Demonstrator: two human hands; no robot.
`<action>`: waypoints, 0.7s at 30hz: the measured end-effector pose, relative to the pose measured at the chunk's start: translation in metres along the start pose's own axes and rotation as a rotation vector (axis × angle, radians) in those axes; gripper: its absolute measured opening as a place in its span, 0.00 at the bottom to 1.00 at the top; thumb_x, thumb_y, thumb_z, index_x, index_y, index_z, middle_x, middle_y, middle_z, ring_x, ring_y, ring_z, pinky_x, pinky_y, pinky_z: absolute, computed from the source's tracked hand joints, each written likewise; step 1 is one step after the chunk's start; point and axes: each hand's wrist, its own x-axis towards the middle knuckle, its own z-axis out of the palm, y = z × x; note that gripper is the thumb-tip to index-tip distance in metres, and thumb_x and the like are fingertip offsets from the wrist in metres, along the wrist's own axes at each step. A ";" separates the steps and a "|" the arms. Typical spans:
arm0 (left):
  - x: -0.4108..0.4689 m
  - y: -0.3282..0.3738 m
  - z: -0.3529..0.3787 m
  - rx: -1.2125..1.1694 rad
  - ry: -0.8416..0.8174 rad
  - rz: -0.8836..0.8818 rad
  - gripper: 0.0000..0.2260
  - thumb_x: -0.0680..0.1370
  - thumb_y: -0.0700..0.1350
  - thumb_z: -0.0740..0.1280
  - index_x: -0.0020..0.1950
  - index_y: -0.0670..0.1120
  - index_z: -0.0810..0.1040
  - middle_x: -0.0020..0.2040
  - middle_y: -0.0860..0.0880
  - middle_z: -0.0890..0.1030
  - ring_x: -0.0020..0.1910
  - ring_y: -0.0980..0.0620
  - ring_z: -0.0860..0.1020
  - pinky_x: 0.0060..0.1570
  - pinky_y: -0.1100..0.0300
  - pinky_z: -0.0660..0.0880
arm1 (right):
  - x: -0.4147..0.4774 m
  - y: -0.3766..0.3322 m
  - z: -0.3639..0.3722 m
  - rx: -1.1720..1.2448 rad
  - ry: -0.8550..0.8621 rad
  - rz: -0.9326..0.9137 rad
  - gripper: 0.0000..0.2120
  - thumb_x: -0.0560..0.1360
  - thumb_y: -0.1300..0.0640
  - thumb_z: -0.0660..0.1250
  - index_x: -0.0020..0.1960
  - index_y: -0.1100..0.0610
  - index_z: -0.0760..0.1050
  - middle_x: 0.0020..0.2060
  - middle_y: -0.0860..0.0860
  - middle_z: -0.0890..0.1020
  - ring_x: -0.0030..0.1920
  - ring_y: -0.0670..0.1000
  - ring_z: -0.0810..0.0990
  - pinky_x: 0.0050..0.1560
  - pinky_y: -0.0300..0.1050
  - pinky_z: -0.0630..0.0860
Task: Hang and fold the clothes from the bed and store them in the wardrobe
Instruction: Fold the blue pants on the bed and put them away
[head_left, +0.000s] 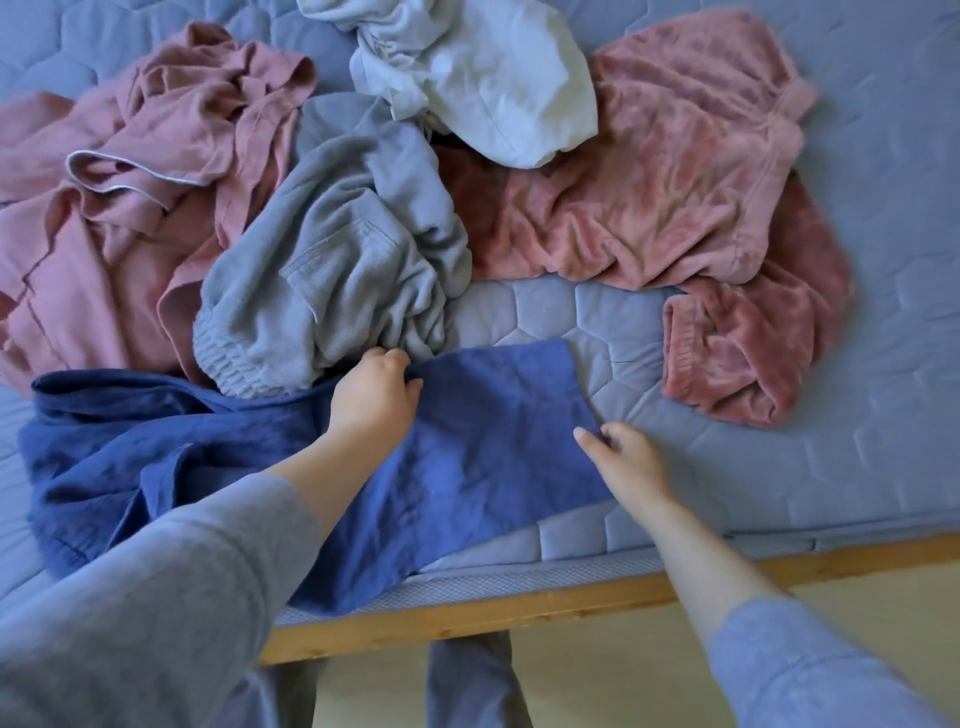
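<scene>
Mattress: pale blue quilted mattress cover (779, 467), stitched in hexagons, with bare patches ahead of me and to my right.
Side band: pale blue mesh strip (519, 582) along the mattress edge, directly above the rail.
Rail: light brown wooden bed rail (571, 603), crossing my view and rising to the right.
Floor: pale yellow smooth floor (623, 675) below the rail.
Trousers: my grey trouser legs (467, 686), showing beneath the rail.

Grey sweatpants (332, 270) hide part of the blue garment (467, 441).
</scene>
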 end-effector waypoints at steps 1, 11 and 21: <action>0.001 0.003 -0.001 -0.021 0.006 0.003 0.08 0.80 0.45 0.62 0.49 0.40 0.76 0.49 0.42 0.75 0.44 0.42 0.75 0.38 0.56 0.64 | -0.004 0.005 0.000 -0.007 0.002 -0.026 0.20 0.77 0.53 0.69 0.31 0.54 0.64 0.24 0.45 0.67 0.28 0.45 0.65 0.30 0.42 0.60; -0.001 0.016 0.005 -0.123 -0.028 -0.025 0.09 0.79 0.42 0.63 0.57 0.43 0.78 0.55 0.42 0.75 0.48 0.41 0.76 0.42 0.56 0.68 | -0.037 0.036 -0.014 -0.146 0.171 -0.037 0.17 0.77 0.54 0.69 0.33 0.53 0.66 0.25 0.47 0.70 0.28 0.49 0.68 0.31 0.47 0.64; -0.039 0.002 -0.010 -0.110 0.010 0.074 0.13 0.79 0.44 0.65 0.62 0.43 0.75 0.59 0.44 0.73 0.43 0.46 0.75 0.41 0.55 0.70 | -0.024 -0.034 0.008 -0.194 0.195 -0.092 0.20 0.79 0.49 0.65 0.64 0.61 0.74 0.57 0.57 0.80 0.59 0.59 0.77 0.60 0.51 0.72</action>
